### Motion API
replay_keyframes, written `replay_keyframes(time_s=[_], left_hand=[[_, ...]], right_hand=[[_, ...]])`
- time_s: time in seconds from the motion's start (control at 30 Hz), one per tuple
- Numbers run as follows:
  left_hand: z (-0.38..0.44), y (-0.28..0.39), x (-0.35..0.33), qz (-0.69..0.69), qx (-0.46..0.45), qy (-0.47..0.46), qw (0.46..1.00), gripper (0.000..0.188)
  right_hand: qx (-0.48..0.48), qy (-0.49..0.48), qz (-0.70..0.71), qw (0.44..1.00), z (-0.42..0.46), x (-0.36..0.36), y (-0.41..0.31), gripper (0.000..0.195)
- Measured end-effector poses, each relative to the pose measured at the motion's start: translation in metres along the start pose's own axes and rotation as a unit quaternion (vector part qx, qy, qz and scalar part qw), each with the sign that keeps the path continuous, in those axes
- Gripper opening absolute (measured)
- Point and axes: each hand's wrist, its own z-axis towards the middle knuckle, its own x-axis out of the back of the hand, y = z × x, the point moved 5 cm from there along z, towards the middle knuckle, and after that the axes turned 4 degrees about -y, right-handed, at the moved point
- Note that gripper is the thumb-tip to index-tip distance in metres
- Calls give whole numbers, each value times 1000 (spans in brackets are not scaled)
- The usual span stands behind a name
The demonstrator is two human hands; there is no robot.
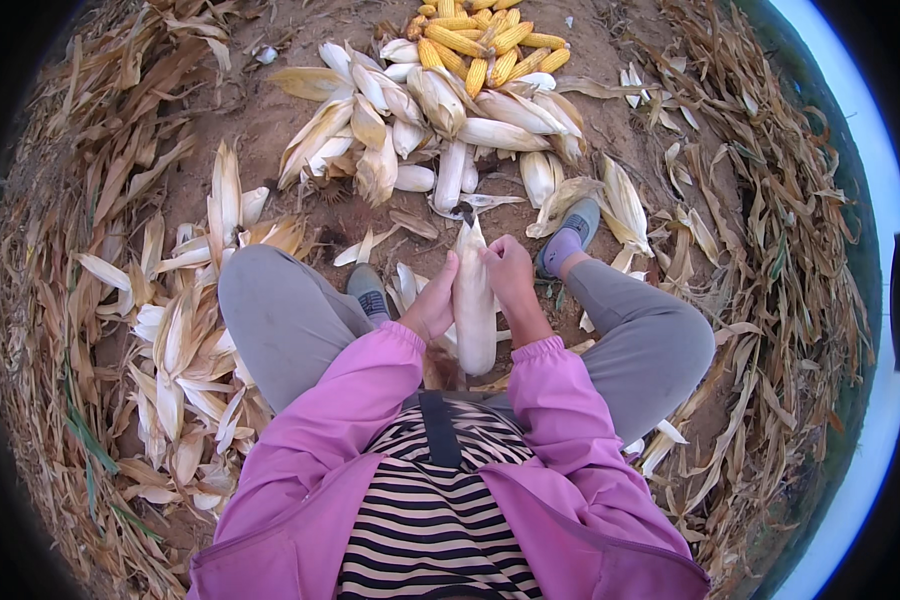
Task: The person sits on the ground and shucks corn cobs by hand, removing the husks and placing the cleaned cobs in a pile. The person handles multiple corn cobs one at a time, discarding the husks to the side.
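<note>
Between my knees, an ear of corn in pale husk (474, 315) is held lengthwise, its dark silk tip pointing away from me. My left hand (436, 298) grips its left side, thumb near the upper part. On the opposite side, my right hand (511, 276) pinches the husk close to the tip with thumb and fingers. The husk still wraps the ear, and no kernels show on it. Just beyond the tip lies another pale husk-covered ear (450, 176) on the soil.
Unpeeled ears (439, 101) are heaped ahead, with bare yellow corn cobs (487, 41) piled behind them. Loose husks (184, 360) lie to the left of my left knee. Dry corn stalks and leaves (765, 300) line the right side, and more dry leaves (67, 247) the left.
</note>
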Motion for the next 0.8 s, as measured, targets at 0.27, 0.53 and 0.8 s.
replay_keyframes(time_s=[0.27,0.53,0.8], left_hand=[[3,1,4,-82,-8,-13,997,55],[2,2,3,-117,-1,-17,993,41],[3,-5,6,-107,19,-20,994,40]], right_hand=[[99,32,-87,991,-14,4,-28,16],[98,18,-48,994,-7,17,-28,17],[2,-21,91,996,2,22,-5,15]])
